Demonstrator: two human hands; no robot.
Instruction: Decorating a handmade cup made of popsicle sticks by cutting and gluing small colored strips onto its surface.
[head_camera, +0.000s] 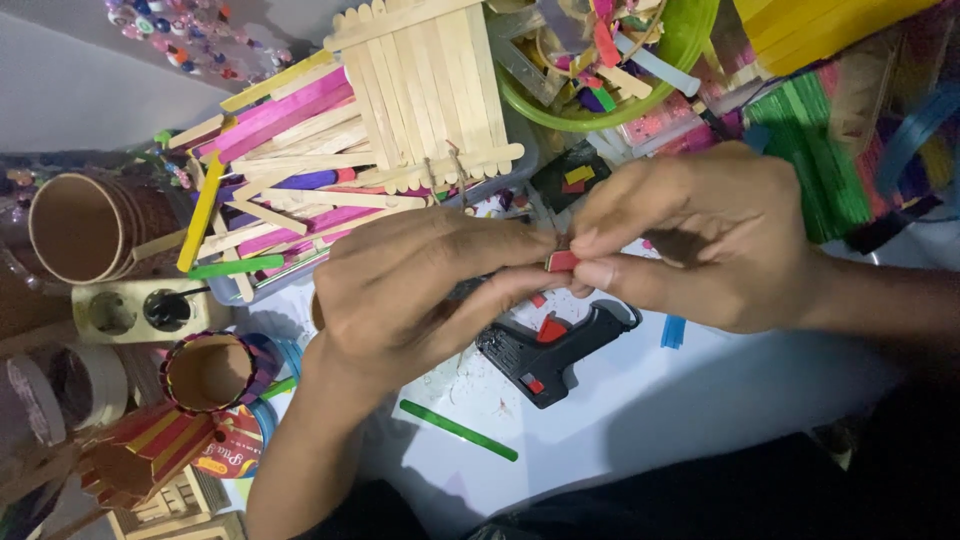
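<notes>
Both hands meet over the middle of the white counter (640, 420). The left hand (420, 295) and the right hand (700, 240) each pinch a small red piece (562, 261) between thumb and fingers, clamped on it from either side; it looks like a short bit of craft stick, though it is too small to be sure. Directly below it, at six o'clock, a black glue gun (555, 350) with a red trigger lies on the counter. A green stick (458, 430) rests at seven o'clock from the gun. At twelve o'clock from the hands stands a panel of plain wooden sticks (425, 90), with a green bowl (690, 50) at one o'clock. A brown paper cup (85, 225) lies at nine o'clock.
</notes>
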